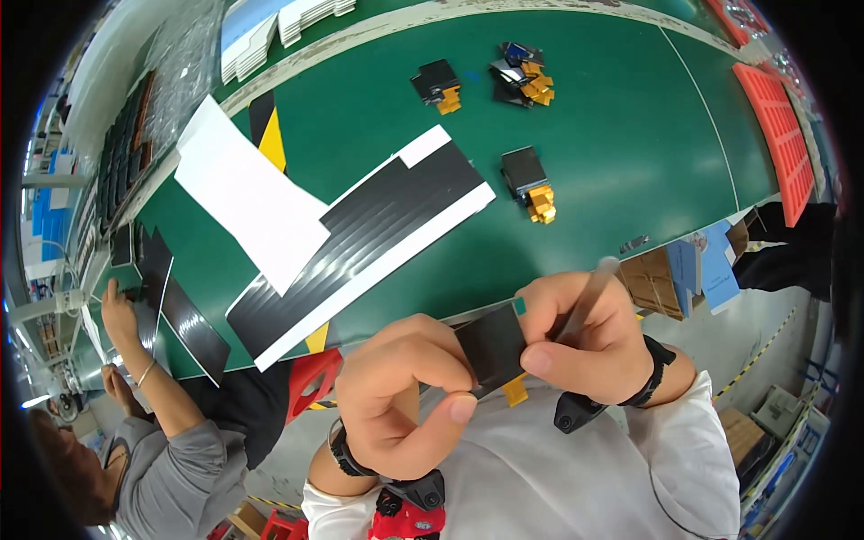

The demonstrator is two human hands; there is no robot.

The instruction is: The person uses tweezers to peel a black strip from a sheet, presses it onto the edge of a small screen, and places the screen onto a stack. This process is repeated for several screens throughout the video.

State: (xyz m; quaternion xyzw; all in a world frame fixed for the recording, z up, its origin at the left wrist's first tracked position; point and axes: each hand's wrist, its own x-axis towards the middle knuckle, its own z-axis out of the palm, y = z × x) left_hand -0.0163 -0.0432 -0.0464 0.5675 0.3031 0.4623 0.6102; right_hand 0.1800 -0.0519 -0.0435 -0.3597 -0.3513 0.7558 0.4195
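Observation:
My left hand [409,391] is closed, thumb and fingers pinching the left edge of a small dark display panel [490,349]. An orange flex cable [515,391] hangs from the panel's lower edge, and a little green tab [519,306] shows at its upper right corner. My right hand [589,333] is closed at the panel's right side, with a narrow grey translucent strip [596,290] sticking up out of its fingers. The strip's lower end is hidden in the hand, so its exact kind is unclear. Both hands are just off the near edge of the green table [621,135].
Stacks of similar panels with orange cables [531,184] lie on the table. A black sheet with white borders [378,234] lies left, partly under a white sheet [252,193]. A red slotted tray [776,135] stands far right. Another person [171,450] works at left.

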